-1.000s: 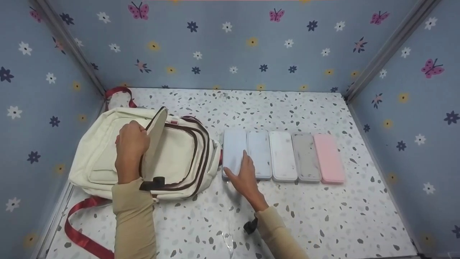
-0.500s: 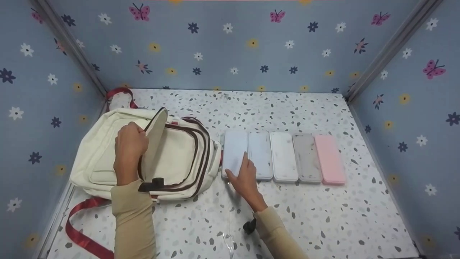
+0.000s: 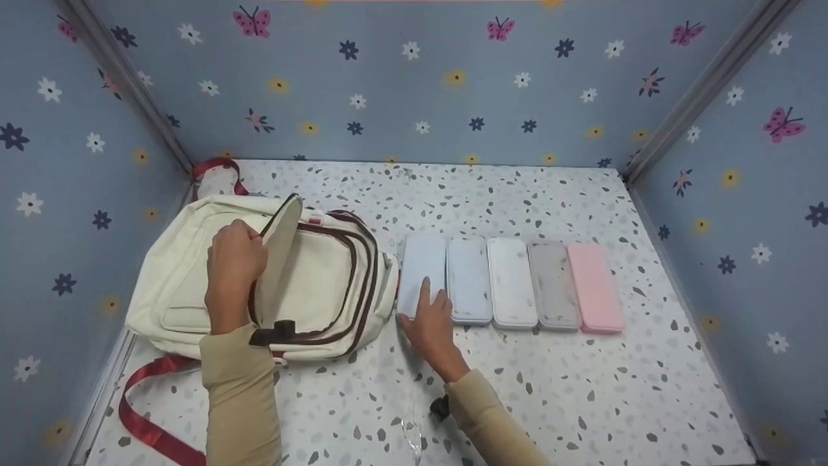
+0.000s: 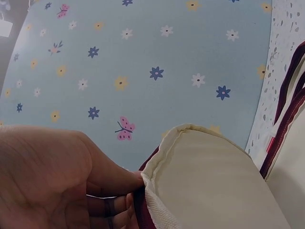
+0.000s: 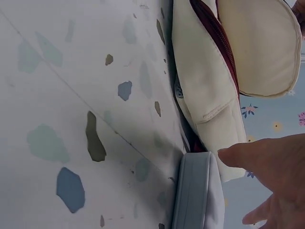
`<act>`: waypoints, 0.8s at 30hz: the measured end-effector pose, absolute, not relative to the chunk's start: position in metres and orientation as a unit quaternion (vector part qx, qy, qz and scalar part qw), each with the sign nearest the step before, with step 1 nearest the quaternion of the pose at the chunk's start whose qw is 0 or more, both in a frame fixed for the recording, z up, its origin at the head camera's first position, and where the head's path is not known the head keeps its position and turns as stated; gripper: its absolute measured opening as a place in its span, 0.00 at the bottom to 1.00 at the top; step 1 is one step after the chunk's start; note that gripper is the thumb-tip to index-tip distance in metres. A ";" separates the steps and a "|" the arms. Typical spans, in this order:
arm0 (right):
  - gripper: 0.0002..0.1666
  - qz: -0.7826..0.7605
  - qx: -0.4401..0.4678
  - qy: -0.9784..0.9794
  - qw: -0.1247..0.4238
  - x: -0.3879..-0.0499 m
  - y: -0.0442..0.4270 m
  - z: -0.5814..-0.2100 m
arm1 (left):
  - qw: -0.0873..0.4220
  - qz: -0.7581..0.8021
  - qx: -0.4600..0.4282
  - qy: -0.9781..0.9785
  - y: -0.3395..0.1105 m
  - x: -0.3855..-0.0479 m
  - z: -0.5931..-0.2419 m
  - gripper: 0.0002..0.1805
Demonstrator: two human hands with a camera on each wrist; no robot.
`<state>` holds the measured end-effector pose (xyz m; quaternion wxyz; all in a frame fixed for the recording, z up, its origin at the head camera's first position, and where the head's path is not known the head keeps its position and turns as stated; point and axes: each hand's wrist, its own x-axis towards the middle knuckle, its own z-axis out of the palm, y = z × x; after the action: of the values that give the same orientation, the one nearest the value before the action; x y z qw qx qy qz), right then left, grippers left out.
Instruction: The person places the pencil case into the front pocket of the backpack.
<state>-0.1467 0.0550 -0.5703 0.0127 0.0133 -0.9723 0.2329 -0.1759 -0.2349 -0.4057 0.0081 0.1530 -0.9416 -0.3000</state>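
My left hand [image 3: 236,272] pinches the edge of a raised cream flap [image 3: 281,252] on the backpack [image 3: 178,265]. In the left wrist view the thumb and fingers of that hand [image 4: 52,176] hold the flap's dark red trim [image 4: 144,207]. The right hand [image 3: 432,327] lies over the near end of the leftmost light blue case [image 3: 424,255], index finger extended on its top and thumb at its left edge. In the right wrist view this hand [image 5: 276,176] has its fingers spread beside the case [image 5: 191,195]; full contact is unclear.
Right of that case stand a second light blue case [image 3: 469,278], a white one [image 3: 512,278], a grey one [image 3: 553,285] and a pink one [image 3: 594,285]. Patterned walls enclose the speckled table [image 3: 582,401]. A red strap [image 3: 152,433] lies at the near left.
The right hand has shifted left and slightly nearer, and the leftmost case's near end has swung a little left, widening its gap to the second case. The left hand stays at the flap.
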 end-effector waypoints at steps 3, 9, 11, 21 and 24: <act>0.47 0.201 0.027 -0.978 0.041 -0.145 0.052 -0.577 | 0.011 -0.301 0.147 -0.942 -0.234 -0.176 -0.406 0.13; 0.42 0.175 0.026 -0.983 0.053 -0.145 0.049 -0.584 | 0.013 -0.304 0.144 -0.942 -0.234 -0.176 -0.409 0.13; 0.43 0.177 0.023 -0.983 0.050 -0.145 0.047 -0.585 | 0.014 -0.303 0.144 -0.942 -0.234 -0.175 -0.409 0.13; 0.43 0.202 0.001 -0.979 0.019 -0.146 0.046 -0.585 | 0.018 -0.304 0.141 -0.942 -0.236 -0.174 -0.409 0.13; 0.41 0.192 0.005 -0.981 0.023 -0.147 0.047 -0.582 | 0.016 -0.304 0.139 -0.942 -0.235 -0.175 -0.410 0.13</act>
<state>-0.1465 0.0465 -0.5819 0.0233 0.0047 -0.9811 0.1921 -0.1747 -0.2352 -0.4099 0.0160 0.1391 -0.9423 -0.3040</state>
